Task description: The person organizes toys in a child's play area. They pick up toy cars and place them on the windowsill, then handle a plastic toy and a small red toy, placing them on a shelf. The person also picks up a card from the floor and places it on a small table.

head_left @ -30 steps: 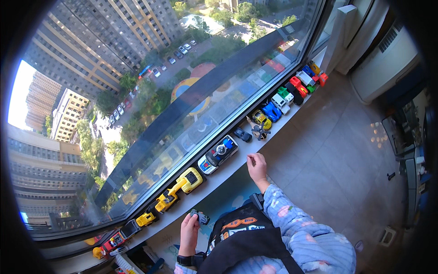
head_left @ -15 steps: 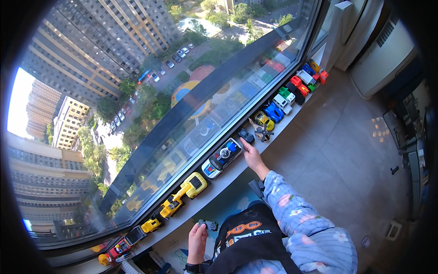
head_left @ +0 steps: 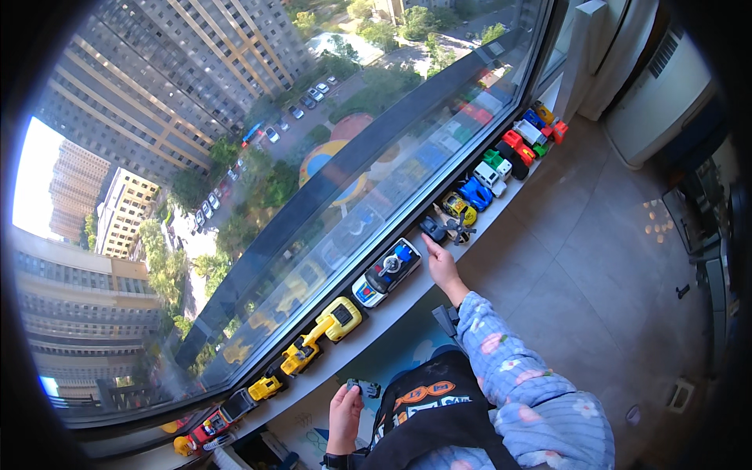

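My right hand (head_left: 442,266) reaches over the windowsill, fingers stretched out, its fingertips at the near end of a small dark grey toy car (head_left: 432,228). A small toy helicopter (head_left: 460,231) stands just right of that car. To the left of my fingers sits a white toy police car (head_left: 386,272) with a blue and black top. Low in front of me, away from the sill, my left hand (head_left: 344,419) pinches a small grey-green toy vehicle (head_left: 366,388); its exact kind is too small to make out.
Toy vehicles line the sill (head_left: 407,296) along the window: a yellow excavator (head_left: 338,318) and a red toy truck (head_left: 205,431) leftward, a yellow car (head_left: 459,207), blue car (head_left: 475,193) and white truck (head_left: 489,178) rightward. The window glass (head_left: 352,211) borders the sill; grey floor (head_left: 564,251) lies right.
The dark grey car has shifted slightly towards the window, with my right fingertips following at its near end. My left hand still holds the small toy vehicle. The whole view has shifted a little.
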The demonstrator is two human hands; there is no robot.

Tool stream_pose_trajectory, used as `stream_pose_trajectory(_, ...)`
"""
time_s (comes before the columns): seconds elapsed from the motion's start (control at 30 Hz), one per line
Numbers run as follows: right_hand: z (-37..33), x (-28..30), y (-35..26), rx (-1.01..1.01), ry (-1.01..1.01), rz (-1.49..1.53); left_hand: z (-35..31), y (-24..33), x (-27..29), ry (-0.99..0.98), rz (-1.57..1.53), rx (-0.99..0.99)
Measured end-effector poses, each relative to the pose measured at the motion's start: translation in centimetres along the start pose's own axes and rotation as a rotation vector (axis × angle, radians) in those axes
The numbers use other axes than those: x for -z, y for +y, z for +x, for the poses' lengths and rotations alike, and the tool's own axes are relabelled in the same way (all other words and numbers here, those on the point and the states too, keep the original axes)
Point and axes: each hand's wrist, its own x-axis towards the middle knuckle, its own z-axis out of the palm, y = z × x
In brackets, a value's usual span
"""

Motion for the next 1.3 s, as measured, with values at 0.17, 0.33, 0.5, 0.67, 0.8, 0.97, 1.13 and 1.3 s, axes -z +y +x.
stream_pose_trajectory(0.17,-5.0,1.8,-5.7,-0.07,-0.052,0.006,1.0,1.7,-1.9,-0.115,0.184,-0.012)
stream_pose_trajectory(0.33,-12.9,3.0,-13.8,-0.254,-0.418,0.359,4.1,3.4,-7.2,-0.315,0.389,-0.178)
stream_pose_trajectory(0.5,-13.8,2.7,-17.9,-0.347,-0.62,0.448,4.6,4.6,-11.0,-0.481,0.678,-0.675)
stream_pose_trajectory(0.67,-14.0,2.7,-18.2,-0.257,-0.501,0.481,4.3,5.5,-11.4,-0.362,1.087,-0.992)
stream_pose_trajectory(0.8,-12.7,4.2,-17.8,-0.321,-0.397,0.393,4.3,5.8,-9.8,-0.319,0.843,-0.473)
stream_pose_trajectory(0.97,-12.2,5.9,-19.0,0.143,-0.713,0.041,4.3,5.6,-8.5,-0.639,0.499,0.075)
stream_pose_trajectory(1.13,-12.0,4.7,-19.6,0.208,-0.726,-0.032,4.3,4.1,-10.5,-0.694,0.651,0.011)
stream_pose_trajectory(1.3,-12.7,3.9,-18.7,-0.186,-0.295,0.07,4.3,3.7,-13.2,-0.442,0.867,-0.406)
